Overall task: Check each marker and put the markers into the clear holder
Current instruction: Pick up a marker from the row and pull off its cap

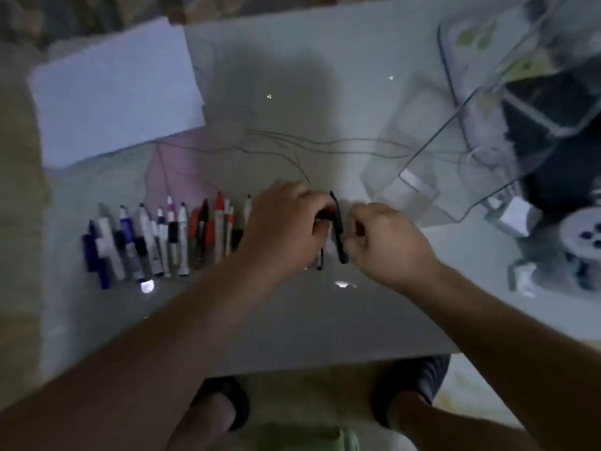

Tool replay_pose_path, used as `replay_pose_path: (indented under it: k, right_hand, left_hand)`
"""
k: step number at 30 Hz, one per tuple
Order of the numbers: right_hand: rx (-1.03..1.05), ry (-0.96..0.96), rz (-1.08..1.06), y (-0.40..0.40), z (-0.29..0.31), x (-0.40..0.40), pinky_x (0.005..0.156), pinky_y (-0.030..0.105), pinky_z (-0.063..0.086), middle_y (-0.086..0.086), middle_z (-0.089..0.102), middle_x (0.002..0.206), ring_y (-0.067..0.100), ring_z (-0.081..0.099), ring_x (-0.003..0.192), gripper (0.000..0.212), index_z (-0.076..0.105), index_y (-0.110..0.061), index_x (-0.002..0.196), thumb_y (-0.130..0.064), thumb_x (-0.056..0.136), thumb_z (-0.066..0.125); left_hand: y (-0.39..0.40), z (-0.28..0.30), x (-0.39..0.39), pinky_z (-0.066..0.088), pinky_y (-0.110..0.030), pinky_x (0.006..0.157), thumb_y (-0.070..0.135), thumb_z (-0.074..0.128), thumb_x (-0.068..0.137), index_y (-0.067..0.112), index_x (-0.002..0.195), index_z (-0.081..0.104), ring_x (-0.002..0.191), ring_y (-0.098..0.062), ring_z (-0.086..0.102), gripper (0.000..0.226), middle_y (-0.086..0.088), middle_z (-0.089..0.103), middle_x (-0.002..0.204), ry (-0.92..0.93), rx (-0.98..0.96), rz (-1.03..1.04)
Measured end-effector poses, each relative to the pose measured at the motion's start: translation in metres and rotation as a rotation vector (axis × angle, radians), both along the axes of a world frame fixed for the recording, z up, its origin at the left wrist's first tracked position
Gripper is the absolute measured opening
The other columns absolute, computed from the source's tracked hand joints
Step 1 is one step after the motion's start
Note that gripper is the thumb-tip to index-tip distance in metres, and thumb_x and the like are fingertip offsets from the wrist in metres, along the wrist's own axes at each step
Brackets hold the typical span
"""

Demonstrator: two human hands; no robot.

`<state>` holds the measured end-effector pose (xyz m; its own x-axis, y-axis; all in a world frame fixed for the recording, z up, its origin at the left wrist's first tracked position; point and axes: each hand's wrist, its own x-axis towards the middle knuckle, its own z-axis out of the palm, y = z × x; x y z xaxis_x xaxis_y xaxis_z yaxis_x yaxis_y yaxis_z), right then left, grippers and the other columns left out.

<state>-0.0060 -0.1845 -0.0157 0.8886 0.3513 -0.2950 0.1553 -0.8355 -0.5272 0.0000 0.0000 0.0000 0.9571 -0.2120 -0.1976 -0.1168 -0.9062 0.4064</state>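
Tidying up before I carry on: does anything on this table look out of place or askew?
The clear holder lies tipped on its side at the table's right, apparently empty. The row of markers lies orderly; both hands hold a black marker. The frame is blurred.

Looks to me like a home desk or study corner: white glossy surface (292, 320), a sheet of paper (113, 89), loose charger cables (325, 146) and a white plug adapter (517, 219). I also see bare knees and dark slippers (419, 382) underneath.
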Motion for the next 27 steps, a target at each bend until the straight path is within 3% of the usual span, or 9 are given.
replay_pose_path:
  k: [3, 6, 9, 11, 14, 17, 20, 22, 27]
  right_hand:
    - [-0.003, -0.144, 0.023, -0.007, -0.038, -0.004, 0.053, 0.041, 0.046, -0.003, 0.047, 0.075, 0.031, 0.053, 0.065, 0.034, 0.034, -0.026, 0.077, -0.042, 0.08, 0.065]
    - [-0.066, -0.257, 0.045, -0.007, -0.058, 0.004, 0.045, 0.033, 0.035, -0.006, 0.042, 0.064, 0.03, 0.051, 0.055, 0.037, 0.03, -0.027, 0.079, -0.054, 0.083, 0.055]
    - [-0.069, -0.444, 0.093, -0.007, -0.071, 0.013, 0.044, 0.028, 0.027, -0.005, 0.042, 0.056, 0.034, 0.053, 0.049, 0.029, 0.038, -0.026, 0.084, -0.051, 0.082, 0.051]
    - [-0.095, -0.479, 0.111, -0.008, -0.077, 0.014, 0.044, 0.026, 0.024, -0.008, 0.032, 0.054, 0.035, 0.051, 0.046, 0.03, 0.031, -0.03, 0.086, -0.05, 0.081, 0.052]
    - [-0.059, -0.536, 0.093, -0.01, -0.086, 0.011, 0.043, 0.024, 0.021, -0.01, 0.022, 0.054, 0.031, 0.037, 0.042, 0.032, 0.022, -0.035, 0.086, -0.047, 0.08, 0.051]
    - [0.0, -0.605, 0.066, -0.011, -0.091, 0.005, 0.043, 0.026, 0.024, -0.011, 0.024, 0.056, 0.035, 0.045, 0.044, 0.027, 0.033, -0.031, 0.086, -0.037, 0.077, 0.058]
    - [0.011, -0.537, 0.025, -0.013, -0.088, 0.005, 0.045, 0.031, 0.031, -0.003, 0.046, 0.057, 0.041, 0.056, 0.056, 0.029, 0.04, -0.025, 0.089, -0.035, 0.078, 0.065]
    - [0.022, -0.403, -0.004, -0.013, -0.082, 0.005, 0.051, 0.037, 0.041, 0.009, 0.062, 0.073, 0.041, 0.061, 0.069, 0.033, 0.039, -0.024, 0.096, -0.04, 0.082, 0.064]
    - [0.021, -0.233, -0.073, -0.012, -0.055, -0.001, 0.067, 0.043, 0.051, 0.011, 0.066, 0.083, 0.037, 0.062, 0.079, 0.037, 0.038, -0.02, 0.111, -0.033, 0.084, 0.06]
  left_hand:
    - [0.0, -0.029, 0.014, 0.042, -0.042, 0.093, 0.05, 0.062, 0.078, 0.035, 0.12, 0.065, 0.114, -0.029, 0.05, 0.045, 0.004, 0.062, 0.112, -0.088, 0.149, -0.049]
    - [0.006, -0.047, 0.025, 0.035, -0.044, 0.097, 0.066, 0.062, 0.072, 0.038, 0.118, 0.066, 0.123, -0.027, 0.04, 0.054, 0.008, 0.056, 0.12, -0.101, 0.204, -0.043]
    - [0.008, -0.055, 0.03, 0.035, -0.045, 0.096, 0.075, 0.052, 0.069, 0.04, 0.105, 0.072, 0.119, -0.026, 0.04, 0.054, 0.012, 0.057, 0.112, -0.193, 0.234, -0.122]
    - [0.007, -0.055, 0.031, 0.035, -0.045, 0.096, 0.075, 0.05, 0.069, 0.039, 0.102, 0.072, 0.119, -0.024, 0.04, 0.053, 0.014, 0.057, 0.111, -0.25, 0.234, -0.183]
    - [0.0, -0.06, 0.027, 0.034, -0.043, 0.091, 0.068, 0.055, 0.069, 0.04, 0.101, 0.068, 0.115, -0.018, 0.04, 0.044, 0.019, 0.058, 0.106, -0.321, 0.187, -0.226]
    - [-0.008, -0.065, 0.02, 0.033, -0.04, 0.086, 0.054, 0.061, 0.073, 0.039, 0.1, 0.062, 0.102, -0.011, 0.038, 0.031, 0.019, 0.053, 0.084, -0.322, 0.099, -0.255]
    - [-0.015, -0.062, 0.01, 0.033, -0.037, 0.085, 0.041, 0.067, 0.075, 0.035, 0.109, 0.064, 0.091, -0.006, 0.032, 0.035, 0.014, 0.053, 0.08, -0.285, 0.002, -0.215]
    - [-0.015, -0.057, 0.001, 0.041, -0.037, 0.083, 0.039, 0.064, 0.072, 0.036, 0.111, 0.066, 0.091, -0.014, 0.05, 0.04, 0.011, 0.065, 0.083, -0.33, -0.002, -0.235]
    - [0.006, -0.025, -0.023, 0.05, -0.021, 0.077, 0.027, 0.07, 0.08, 0.037, 0.104, 0.074, 0.08, -0.003, 0.06, 0.026, 0.011, 0.066, 0.083, -0.229, -0.251, -0.048]
